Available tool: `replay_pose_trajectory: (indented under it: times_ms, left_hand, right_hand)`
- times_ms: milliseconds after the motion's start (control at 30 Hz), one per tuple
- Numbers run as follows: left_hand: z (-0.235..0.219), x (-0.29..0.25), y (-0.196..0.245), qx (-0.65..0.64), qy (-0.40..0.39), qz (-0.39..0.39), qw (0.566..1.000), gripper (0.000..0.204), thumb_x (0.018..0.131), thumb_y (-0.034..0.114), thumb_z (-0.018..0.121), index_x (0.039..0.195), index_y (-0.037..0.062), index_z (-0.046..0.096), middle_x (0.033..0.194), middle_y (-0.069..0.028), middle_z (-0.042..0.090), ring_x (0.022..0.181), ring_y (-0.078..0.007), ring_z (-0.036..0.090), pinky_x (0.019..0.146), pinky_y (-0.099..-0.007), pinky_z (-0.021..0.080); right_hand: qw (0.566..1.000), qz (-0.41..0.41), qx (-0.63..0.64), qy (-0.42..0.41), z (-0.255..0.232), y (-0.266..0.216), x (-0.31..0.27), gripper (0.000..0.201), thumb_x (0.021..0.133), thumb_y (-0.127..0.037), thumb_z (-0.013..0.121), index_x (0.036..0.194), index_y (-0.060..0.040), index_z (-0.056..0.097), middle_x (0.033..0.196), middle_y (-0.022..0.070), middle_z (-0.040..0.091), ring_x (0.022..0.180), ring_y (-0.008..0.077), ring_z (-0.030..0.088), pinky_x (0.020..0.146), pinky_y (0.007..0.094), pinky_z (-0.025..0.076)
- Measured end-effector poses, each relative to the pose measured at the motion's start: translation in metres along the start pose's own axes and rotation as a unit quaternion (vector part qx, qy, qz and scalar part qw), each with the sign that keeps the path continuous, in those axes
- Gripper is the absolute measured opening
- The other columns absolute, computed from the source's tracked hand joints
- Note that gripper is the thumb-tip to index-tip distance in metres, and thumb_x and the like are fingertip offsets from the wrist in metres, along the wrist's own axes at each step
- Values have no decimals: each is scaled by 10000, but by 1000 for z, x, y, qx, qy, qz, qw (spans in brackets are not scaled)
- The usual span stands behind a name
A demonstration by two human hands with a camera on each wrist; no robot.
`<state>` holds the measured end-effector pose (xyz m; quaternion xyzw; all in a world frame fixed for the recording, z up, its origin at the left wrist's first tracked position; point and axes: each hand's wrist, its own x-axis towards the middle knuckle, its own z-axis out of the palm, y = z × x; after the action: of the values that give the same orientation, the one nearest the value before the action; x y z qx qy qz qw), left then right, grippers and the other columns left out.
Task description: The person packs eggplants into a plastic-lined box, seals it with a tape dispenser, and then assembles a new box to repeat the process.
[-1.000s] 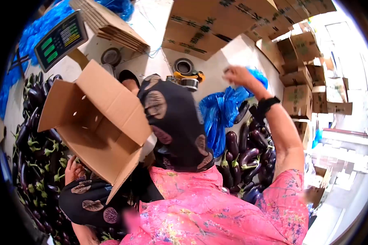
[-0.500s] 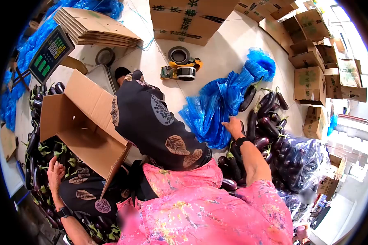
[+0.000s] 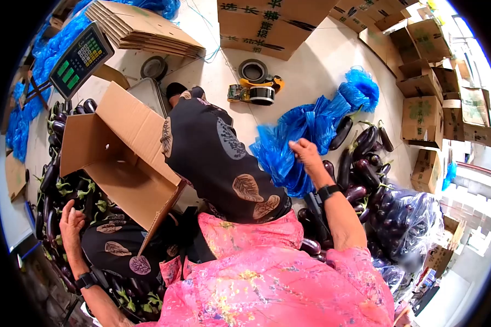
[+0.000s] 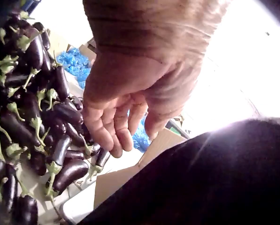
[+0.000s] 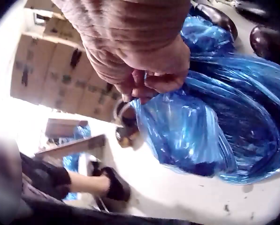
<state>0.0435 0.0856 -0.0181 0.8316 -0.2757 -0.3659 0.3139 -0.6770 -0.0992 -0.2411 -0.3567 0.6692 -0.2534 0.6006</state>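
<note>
My right hand [image 3: 309, 156] pinches the edge of a crumpled blue plastic bag [image 3: 292, 163] on the floor beside my knee. In the right wrist view, thumb and fingertips meet at the bag's thin rim, with the film [image 5: 182, 126] spreading out below them. My left hand [image 3: 71, 224] hangs with loosely curled fingers, holding nothing, near a heap of eggplants [image 3: 49, 212]. The left wrist view shows the same hand [image 4: 130, 89] in front of the heap. An open cardboard box [image 3: 133, 188] stands tilted between my legs, its flaps spread.
More eggplants [image 3: 360, 169] lie to the right, by a clear plastic bag [image 3: 409, 218] full of them. Tape rolls [image 3: 253, 71] sit ahead on the floor. A scale display [image 3: 82, 60] and flattened cartons [image 3: 142, 32] are at the left; boxes [image 3: 423, 120] line the right.
My raised right hand came down to the blue bag and now lifts its edge slightly. The left hand came out from beside the box and rests idle over the eggplants.
</note>
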Motion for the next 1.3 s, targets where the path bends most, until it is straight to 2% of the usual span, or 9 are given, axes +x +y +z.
replay_pose_trajectory:
  times_ms: [133, 333, 600, 733, 800, 900, 933, 1133, 1300]
  left_hand:
    - [8, -1, 25, -83, 11, 39, 996, 448, 1023, 301, 582, 1411, 82, 531, 912, 50, 596, 847, -55, 584, 766, -190, 448]
    - [32, -29, 114, 47, -54, 166, 984, 483, 1026, 323, 567, 1419, 46, 516, 938, 39, 564, 878, -61, 540, 787, -210, 424]
    - [159, -113, 246, 14, -196, 393, 898, 767, 739, 77, 671, 1470, 34, 441, 1366, -157, 559, 1307, -261, 512, 944, -371, 494]
    - [197, -114, 283, -167, -289, 399, 854, 981, 833, 467, 713, 1573, 58, 217, 1519, -161, 415, 1411, -274, 380, 1061, -405, 395]
    - [210, -84, 279, -232, -260, 495, 796, 880, 826, 354, 802, 1529, 88, 344, 1400, -186, 518, 1343, -275, 483, 1065, -401, 440]
    - [165, -86, 279, 18, -325, 453, 830, 608, 874, 217, 773, 1401, 52, 518, 933, -26, 650, 885, -103, 592, 812, -284, 500]
    - [175, -85, 260, -121, -319, 427, 837, 428, 883, 216, 747, 1240, 18, 615, 829, -2, 641, 771, -80, 562, 709, -275, 481]
    - [110, -63, 207, 32, -228, 358, 905, 167, 933, 151, 636, 942, -15, 631, 795, -5, 614, 751, -75, 548, 673, -268, 469]
    - [82, -47, 166, 60, -171, 328, 927, 202, 954, 189, 583, 918, -8, 614, 776, -2, 571, 744, -77, 518, 663, -264, 446]
  right_hand:
    - [977, -62, -203, -23, -35, -20, -7, 307, 861, -264, 763, 706, -138, 530, 678, -48, 511, 627, 65, 486, 551, 250, 373]
    - [966, -11, 243, -89, -19, -129, -61, 111, 905, -97, 669, 971, -144, 594, 916, -31, 661, 818, 116, 655, 762, 294, 545]
    - [910, -205, 251, -259, 51, -273, -126, 391, 857, -82, 621, 1235, 15, 597, 1078, 108, 704, 981, 190, 694, 889, 348, 564]
    - [887, -272, 85, -364, 111, -340, -175, 363, 824, -5, 620, 1186, -18, 631, 1064, 42, 683, 950, 125, 657, 856, 276, 530]
    - [868, -299, -68, -390, 143, -366, -198, 265, 825, -19, 632, 1089, -10, 623, 962, 13, 647, 863, 92, 609, 767, 254, 492]
    - [756, -457, -290, -368, 186, -391, -209, 150, 797, -29, 604, 932, -4, 544, 833, 81, 636, 775, 129, 608, 675, 299, 484]
    - [733, -479, -244, -416, 199, -387, -198, 252, 829, -22, 609, 1075, -19, 556, 848, 24, 638, 717, 93, 537, 631, 266, 436]
    - [581, -520, -493, -386, 237, -384, -154, 353, 816, -74, 597, 1166, -42, 556, 746, 123, 644, 674, 201, 618, 646, 364, 488]
    - [646, -450, -461, -410, 230, -369, -139, 370, 908, -198, 628, 1241, -60, 544, 909, 161, 680, 846, 251, 671, 783, 395, 518]
